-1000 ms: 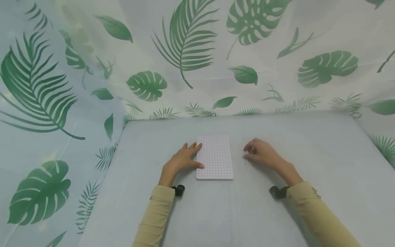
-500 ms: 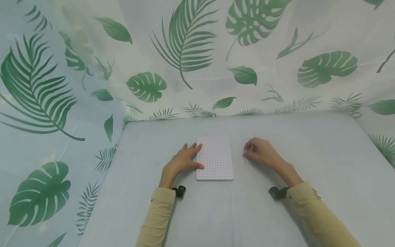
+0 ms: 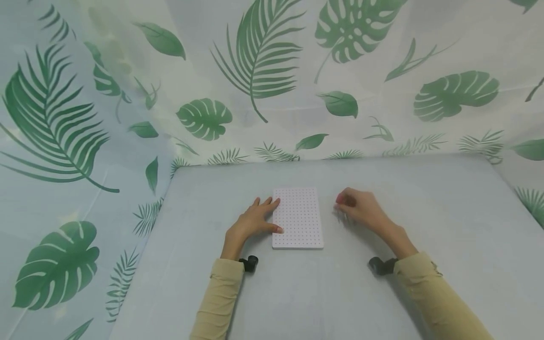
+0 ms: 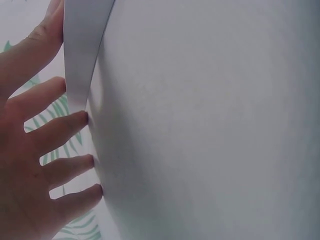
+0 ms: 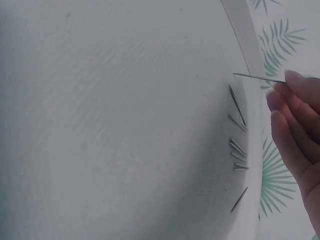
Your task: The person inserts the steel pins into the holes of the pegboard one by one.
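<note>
A white pegboard [image 3: 299, 219] with rows of small holes lies flat on the table. My left hand [image 3: 250, 221] rests at its left edge, fingers spread, with thumb and fingertips on the board's border. In the left wrist view, the board's side [image 4: 82, 45] shows beside the thumb. Right of the board, my right hand [image 3: 361, 205] pinches a thin metal pin [image 5: 257, 77] between thumb and index finger, its free end pointing away from the fingertips. Several loose metal pins [image 5: 237, 102] lie on the table under this hand.
The pale grey table [image 3: 297, 293] reaches back to a curtain [image 3: 276, 127] printed with green leaves, which also hangs along the left side. Small black cameras [image 3: 250, 264] sit at both wrists.
My right thumb has risen from near the loose pins and met the index finger. My left hand stays on the pegboard. The head view has shifted slightly.
</note>
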The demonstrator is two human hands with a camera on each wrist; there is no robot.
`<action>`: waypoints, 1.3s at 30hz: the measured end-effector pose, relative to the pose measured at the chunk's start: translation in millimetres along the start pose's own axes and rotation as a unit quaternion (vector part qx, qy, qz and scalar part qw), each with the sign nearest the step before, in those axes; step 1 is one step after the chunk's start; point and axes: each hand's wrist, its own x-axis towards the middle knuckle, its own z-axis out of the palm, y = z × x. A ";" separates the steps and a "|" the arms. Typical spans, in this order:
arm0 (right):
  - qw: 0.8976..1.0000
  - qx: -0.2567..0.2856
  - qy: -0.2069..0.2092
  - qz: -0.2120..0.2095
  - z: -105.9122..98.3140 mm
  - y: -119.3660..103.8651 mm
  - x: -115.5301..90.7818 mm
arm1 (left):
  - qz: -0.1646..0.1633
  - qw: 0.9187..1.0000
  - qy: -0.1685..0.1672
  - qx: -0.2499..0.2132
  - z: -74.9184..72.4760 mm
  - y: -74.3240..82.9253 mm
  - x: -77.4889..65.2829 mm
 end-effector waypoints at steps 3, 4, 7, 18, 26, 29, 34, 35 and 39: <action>1.000 0.008 0.002 0.001 0.1 -1.9 1.2 | -0.001 1.000 0.001 -0.005 0.5 0.2 0.2; 1.000 0.010 0.002 0.000 0.3 -2.6 1.8 | -0.002 1.000 0.002 -0.006 0.6 0.4 0.1; 1.000 0.016 0.004 0.005 0.3 -5.6 3.9 | -0.002 1.000 0.003 -0.010 0.8 0.6 0.2; 0.998 0.059 0.023 -0.008 -1.0 -17.7 9.4 | -0.007 1.000 0.000 -0.011 1.0 2.4 -0.5; 0.995 0.091 0.027 -0.018 0.4 -26.6 17.5 | -0.008 1.000 0.004 -0.009 0.7 1.5 -0.7; 0.994 0.104 0.030 -0.023 1.8 -30.0 20.0 | -0.006 1.000 0.004 -0.006 0.8 0.6 -0.1; 0.991 0.129 0.031 -0.018 4.8 -35.3 23.8 | -0.009 1.000 0.004 -0.010 1.0 0.8 -0.4; 0.990 0.134 0.031 -0.017 5.6 -36.2 24.6 | -0.009 1.000 0.003 -0.011 1.2 1.0 -0.6; 0.988 0.153 0.029 -0.021 9.1 -40.3 28.2 | -0.008 1.000 0.005 -0.010 1.7 1.1 -0.7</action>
